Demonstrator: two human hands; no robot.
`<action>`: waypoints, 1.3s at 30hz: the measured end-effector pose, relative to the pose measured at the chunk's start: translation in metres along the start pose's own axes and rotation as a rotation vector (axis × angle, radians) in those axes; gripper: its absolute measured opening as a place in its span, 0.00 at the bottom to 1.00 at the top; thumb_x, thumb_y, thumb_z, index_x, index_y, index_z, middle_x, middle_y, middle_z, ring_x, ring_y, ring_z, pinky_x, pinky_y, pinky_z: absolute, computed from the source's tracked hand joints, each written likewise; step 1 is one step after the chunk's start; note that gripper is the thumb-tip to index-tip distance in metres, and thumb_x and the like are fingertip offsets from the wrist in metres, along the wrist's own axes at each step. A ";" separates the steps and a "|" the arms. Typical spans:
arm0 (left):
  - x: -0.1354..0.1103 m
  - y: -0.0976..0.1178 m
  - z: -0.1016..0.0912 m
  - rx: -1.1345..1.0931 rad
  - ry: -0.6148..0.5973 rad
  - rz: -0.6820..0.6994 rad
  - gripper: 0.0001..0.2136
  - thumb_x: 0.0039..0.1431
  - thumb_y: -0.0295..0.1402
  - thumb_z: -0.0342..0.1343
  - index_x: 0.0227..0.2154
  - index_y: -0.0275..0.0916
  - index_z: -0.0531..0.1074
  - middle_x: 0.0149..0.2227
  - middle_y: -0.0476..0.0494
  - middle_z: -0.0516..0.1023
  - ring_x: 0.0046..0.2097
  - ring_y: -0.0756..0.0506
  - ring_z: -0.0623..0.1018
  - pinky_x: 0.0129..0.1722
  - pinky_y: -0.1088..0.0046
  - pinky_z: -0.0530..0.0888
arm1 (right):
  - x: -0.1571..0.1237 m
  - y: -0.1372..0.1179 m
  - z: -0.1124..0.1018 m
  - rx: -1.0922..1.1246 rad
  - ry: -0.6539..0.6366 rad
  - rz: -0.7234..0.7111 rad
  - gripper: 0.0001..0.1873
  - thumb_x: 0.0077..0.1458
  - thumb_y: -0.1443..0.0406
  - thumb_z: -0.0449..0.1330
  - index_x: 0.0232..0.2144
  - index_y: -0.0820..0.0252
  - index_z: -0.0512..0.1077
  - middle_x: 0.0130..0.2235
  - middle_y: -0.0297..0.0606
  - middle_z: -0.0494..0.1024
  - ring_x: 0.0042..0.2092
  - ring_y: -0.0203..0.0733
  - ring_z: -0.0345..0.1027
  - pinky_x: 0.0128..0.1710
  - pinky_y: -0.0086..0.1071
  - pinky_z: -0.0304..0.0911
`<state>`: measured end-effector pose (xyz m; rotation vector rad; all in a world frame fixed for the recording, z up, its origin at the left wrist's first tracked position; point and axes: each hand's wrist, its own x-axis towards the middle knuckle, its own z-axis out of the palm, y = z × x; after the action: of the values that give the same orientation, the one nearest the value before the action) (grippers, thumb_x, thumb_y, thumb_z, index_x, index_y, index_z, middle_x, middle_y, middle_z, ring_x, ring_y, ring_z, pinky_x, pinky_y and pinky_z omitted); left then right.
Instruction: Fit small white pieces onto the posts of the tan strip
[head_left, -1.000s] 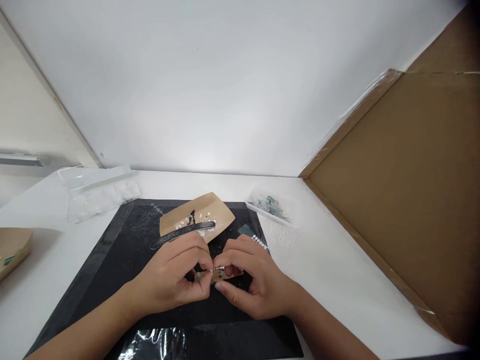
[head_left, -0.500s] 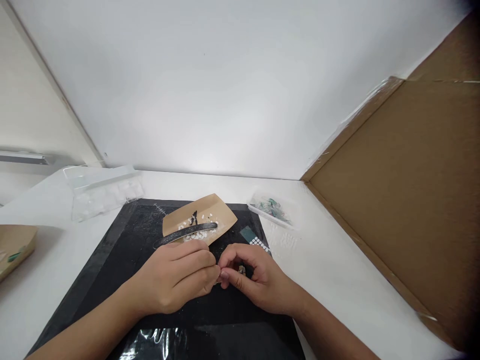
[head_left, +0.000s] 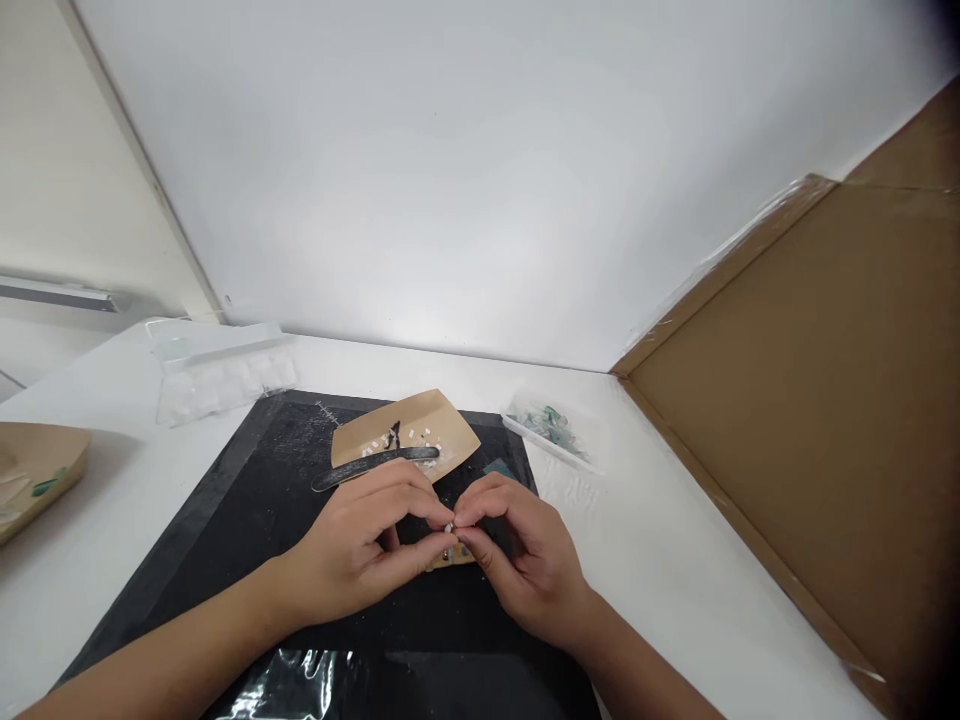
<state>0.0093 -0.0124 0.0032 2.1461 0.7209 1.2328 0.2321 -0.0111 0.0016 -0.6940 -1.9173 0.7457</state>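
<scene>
My left hand (head_left: 379,535) and my right hand (head_left: 529,555) meet fingertip to fingertip above the black mat (head_left: 300,590). Thumb and forefinger of each hand pinch a tiny white piece (head_left: 448,527), too small to identify. Just below the fingertips a small tan item with shiny bits (head_left: 454,555) shows, partly hidden by the fingers. Beyond my left hand, a black nail file (head_left: 375,462) rests across a brown paper tray (head_left: 420,408) that holds white bits and a dark scrap. My right hand partly covers a dark green sheet (head_left: 496,467).
A clear plastic box (head_left: 555,425) with green and clear pieces stands at the mat's back right corner. Back left is a clear compartment case (head_left: 225,380). Another brown tray (head_left: 64,455) sits at far left. A white wall and a cardboard panel (head_left: 810,420) bound the table.
My hands have come together at the fingertips, and the left thumb and forefinger now show in a pinch. A white piece and tan item have come into sight. The view has shifted slightly.
</scene>
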 end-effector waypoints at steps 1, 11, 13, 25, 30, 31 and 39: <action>0.001 0.000 -0.001 0.005 -0.005 0.007 0.09 0.66 0.25 0.62 0.46 0.40 0.78 0.39 0.41 0.79 0.39 0.48 0.79 0.23 0.84 0.74 | -0.001 0.001 0.000 0.004 0.002 0.004 0.07 0.65 0.71 0.62 0.42 0.54 0.74 0.39 0.37 0.78 0.40 0.40 0.73 0.39 0.35 0.69; 0.003 0.002 -0.007 0.131 -0.059 0.174 0.10 0.67 0.21 0.59 0.48 0.37 0.77 0.40 0.42 0.77 0.42 0.46 0.77 0.44 0.69 0.77 | -0.002 0.003 -0.003 0.096 -0.121 0.133 0.05 0.67 0.66 0.59 0.45 0.55 0.73 0.39 0.38 0.77 0.38 0.40 0.71 0.39 0.36 0.70; 0.003 0.001 -0.008 0.157 -0.070 0.187 0.11 0.67 0.21 0.59 0.49 0.38 0.78 0.39 0.42 0.77 0.41 0.47 0.76 0.42 0.69 0.76 | -0.001 0.003 -0.003 0.125 -0.153 0.142 0.04 0.68 0.66 0.59 0.43 0.56 0.74 0.37 0.37 0.77 0.36 0.39 0.71 0.38 0.36 0.69; 0.000 0.005 -0.004 -0.021 0.008 0.018 0.16 0.64 0.22 0.61 0.53 0.41 0.78 0.42 0.39 0.78 0.42 0.46 0.79 0.21 0.84 0.74 | -0.002 0.005 -0.002 0.133 -0.052 0.185 0.04 0.68 0.63 0.61 0.42 0.56 0.75 0.36 0.37 0.78 0.34 0.38 0.72 0.34 0.32 0.71; 0.000 0.005 -0.001 -0.030 0.052 -0.084 0.12 0.63 0.23 0.63 0.48 0.42 0.80 0.41 0.41 0.80 0.38 0.48 0.81 0.18 0.86 0.73 | -0.002 0.005 -0.001 -0.012 -0.012 0.089 0.04 0.65 0.68 0.62 0.42 0.55 0.75 0.36 0.36 0.79 0.35 0.38 0.72 0.35 0.33 0.69; 0.000 0.005 0.000 -0.036 0.054 -0.112 0.11 0.64 0.24 0.62 0.47 0.42 0.81 0.41 0.41 0.80 0.37 0.49 0.81 0.18 0.86 0.73 | -0.002 0.005 -0.001 -0.040 -0.008 0.072 0.05 0.65 0.69 0.62 0.42 0.54 0.75 0.36 0.36 0.79 0.35 0.38 0.72 0.35 0.33 0.69; -0.001 0.008 0.005 -0.217 0.089 -0.349 0.09 0.66 0.29 0.62 0.45 0.44 0.84 0.42 0.44 0.81 0.24 0.55 0.79 0.15 0.85 0.78 | 0.001 0.000 0.002 -0.324 0.074 -0.103 0.10 0.62 0.74 0.62 0.42 0.55 0.73 0.36 0.35 0.79 0.37 0.40 0.73 0.37 0.35 0.67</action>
<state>0.0148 -0.0198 0.0063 1.7124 0.9102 1.1631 0.2303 -0.0111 0.0015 -0.7995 -2.0097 0.3426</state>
